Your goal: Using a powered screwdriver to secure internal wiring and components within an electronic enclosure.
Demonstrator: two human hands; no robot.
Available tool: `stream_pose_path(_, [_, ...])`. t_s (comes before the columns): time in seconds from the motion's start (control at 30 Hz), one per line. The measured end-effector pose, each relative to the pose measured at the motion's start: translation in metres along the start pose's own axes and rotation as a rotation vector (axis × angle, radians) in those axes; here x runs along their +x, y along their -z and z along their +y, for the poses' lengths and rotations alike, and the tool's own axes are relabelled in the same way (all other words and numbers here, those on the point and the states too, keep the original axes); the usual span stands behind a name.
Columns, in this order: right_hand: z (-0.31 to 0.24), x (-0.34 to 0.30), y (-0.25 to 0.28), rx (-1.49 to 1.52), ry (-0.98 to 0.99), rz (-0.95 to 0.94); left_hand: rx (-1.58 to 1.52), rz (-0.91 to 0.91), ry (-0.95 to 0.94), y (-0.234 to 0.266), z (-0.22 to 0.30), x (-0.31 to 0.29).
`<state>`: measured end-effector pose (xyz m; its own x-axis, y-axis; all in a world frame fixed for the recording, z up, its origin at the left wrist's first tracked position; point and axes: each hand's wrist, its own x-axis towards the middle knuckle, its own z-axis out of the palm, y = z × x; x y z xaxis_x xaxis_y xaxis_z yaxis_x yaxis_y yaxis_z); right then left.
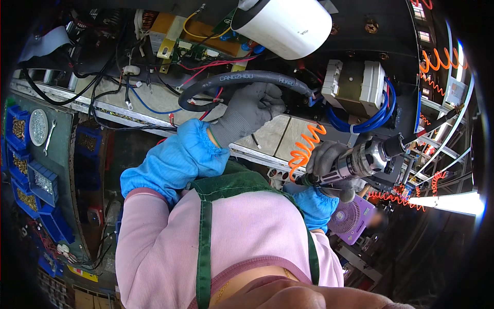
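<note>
Arching across the middle, the thick black cable (206, 84) sits above the pale panels, looped back on itself at the left and running right toward the white-and-brass block (355, 87). And here's the left hand (249, 110), grey-gloved, fingers curled, right up by the cable's lower edge. Is it gripping the cable, or something small? I cannot tell from here; the position looks handy for steadying that springy curve.

Over to the right hand (327, 157), and no doubt there: it's wrapped firmly around a silver-and-black power tool (355, 165), well apart from the left. The tool lies sideways, its long bit aimed up and to the right, away from the cable, probably to keep the tip out of the wiring. An orange coiled hose (303, 154) hangs close by, its coils likely there to give the tool slack.

Further out, blue wires (355, 123) are bundled at the block, presumably tied to stay tidy, and a white cylinder (285, 28) stands out above the cable. Away left, blue bins (55, 224) line a dark green surface (64, 154), with a wrench (50, 138) lying beside a round dish (38, 110) of small parts, seemingly sorted for easy picking.
</note>
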<state>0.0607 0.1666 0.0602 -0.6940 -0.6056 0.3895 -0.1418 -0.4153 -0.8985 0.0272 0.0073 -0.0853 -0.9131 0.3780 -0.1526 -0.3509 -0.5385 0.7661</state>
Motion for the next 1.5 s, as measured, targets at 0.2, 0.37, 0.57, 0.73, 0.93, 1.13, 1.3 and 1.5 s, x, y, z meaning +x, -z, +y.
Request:
stream_pose_path(0.2, [-0.011, -0.005, 0.002, -0.121, -0.114, 0.038, 0.541, 0.041, -0.448, -0.005, 0.031, -0.018])
stream_pose_path(0.37, [-0.010, -0.005, 0.003, -0.087, -0.103, 0.050, 0.702, 0.051, -0.579, -0.005, 0.033, -0.033])
stream_pose_path(0.57, [-0.012, -0.006, 0.009, -0.004, -0.128, -0.019, 0.690, 0.140, -0.580, -0.015, 0.028, -0.035])
stream_pose_path(0.73, [-0.011, -0.008, 0.007, 0.011, -0.172, 0.003, 0.759, 0.191, -0.682, -0.018, 0.030, -0.032])
stream_pose_path(0.93, [-0.009, -0.001, 0.005, -0.064, -0.075, 0.001, 0.755, 0.193, -0.682, -0.017, 0.028, -0.032])
stream_pose_path(1.13, [-0.016, -0.008, 0.009, -0.018, -0.172, -0.011, 0.719, 0.159, -0.608, -0.019, 0.032, -0.033])
stream_pose_path(1.3, [-0.018, -0.010, 0.008, -0.033, -0.198, 0.009, 0.650, 0.115, -0.556, -0.014, 0.028, -0.030])
stream_pose_path(1.5, [-0.016, -0.002, 0.003, -0.017, -0.183, 0.046, 0.394, 0.091, -0.336, -0.010, 0.023, -0.023])
